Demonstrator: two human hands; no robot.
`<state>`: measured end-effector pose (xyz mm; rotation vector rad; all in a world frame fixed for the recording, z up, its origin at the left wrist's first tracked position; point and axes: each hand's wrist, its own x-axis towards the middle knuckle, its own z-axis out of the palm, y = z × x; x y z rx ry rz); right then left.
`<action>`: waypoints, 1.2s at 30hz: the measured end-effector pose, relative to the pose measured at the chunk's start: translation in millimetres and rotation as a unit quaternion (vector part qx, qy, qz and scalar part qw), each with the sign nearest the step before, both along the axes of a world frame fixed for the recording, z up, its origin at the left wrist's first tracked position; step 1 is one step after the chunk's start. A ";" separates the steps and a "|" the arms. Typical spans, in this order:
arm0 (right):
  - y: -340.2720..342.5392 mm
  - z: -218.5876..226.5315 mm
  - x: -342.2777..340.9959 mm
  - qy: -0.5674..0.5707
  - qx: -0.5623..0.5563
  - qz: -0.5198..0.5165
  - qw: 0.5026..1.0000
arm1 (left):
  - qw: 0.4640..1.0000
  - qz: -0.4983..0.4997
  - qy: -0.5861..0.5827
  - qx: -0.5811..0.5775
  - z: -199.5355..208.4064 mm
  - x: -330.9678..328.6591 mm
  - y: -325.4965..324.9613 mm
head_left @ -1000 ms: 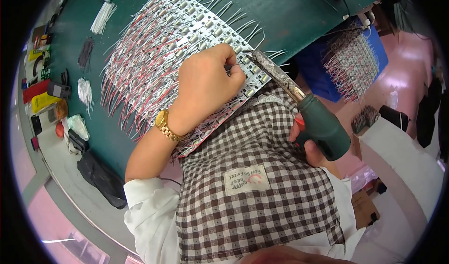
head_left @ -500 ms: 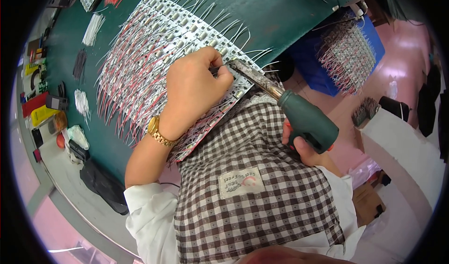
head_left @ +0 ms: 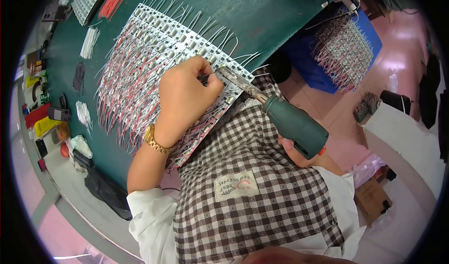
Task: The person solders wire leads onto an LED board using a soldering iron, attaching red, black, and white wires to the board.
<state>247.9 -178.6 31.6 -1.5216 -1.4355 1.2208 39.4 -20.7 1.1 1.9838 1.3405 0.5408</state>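
Note:
My left hand (head_left: 187, 95), with a gold watch at the wrist, is closed in a pinch over the circuit board panel (head_left: 191, 44). Between thumb and forefinger shows something thin and dark, seemingly a black wire (head_left: 204, 79). My right hand (head_left: 299, 155) grips a soldering iron (head_left: 295, 126) with a thick green handle, mostly hiding the fingers. Its grey, crusted tip reaches the panel right beside the left fingertips. The white panel carries rows of small components, and many red, white and dark wires stand out from it. Its near corner overhangs the table edge by my checked apron.
On the green table (head_left: 262, 11) lie bundles of red wires (head_left: 112, 2), white wires (head_left: 89, 43) and black wires (head_left: 79, 78), with more white wires (head_left: 83, 114) nearer. Another panel (head_left: 89, 2) sits at the far left. A blue bin (head_left: 304, 67) at right holds wired panels.
The view has shifted slightly. Both hands and the iron appear a little farther left, with the iron's tip still at the panel beside my left fingertips.

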 end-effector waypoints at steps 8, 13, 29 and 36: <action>-10.6 -16.4 10.9 -0.052 0.091 0.019 0.994 | 1.000 -0.002 0.010 -0.011 0.7 -4.3 -1.0; -9.5 -15.2 8.5 -0.056 0.069 0.000 0.996 | 1.000 -0.004 0.004 0.003 0.0 -2.1 -0.5; -2.8 -31.4 13.0 -0.095 0.198 0.006 0.976 | 0.997 -0.061 0.031 -0.037 18.0 -9.3 2.7; -2.5 -27.5 14.5 -0.077 0.189 -0.001 0.979 | 0.994 0.068 -0.088 -0.022 32.2 -58.5 27.7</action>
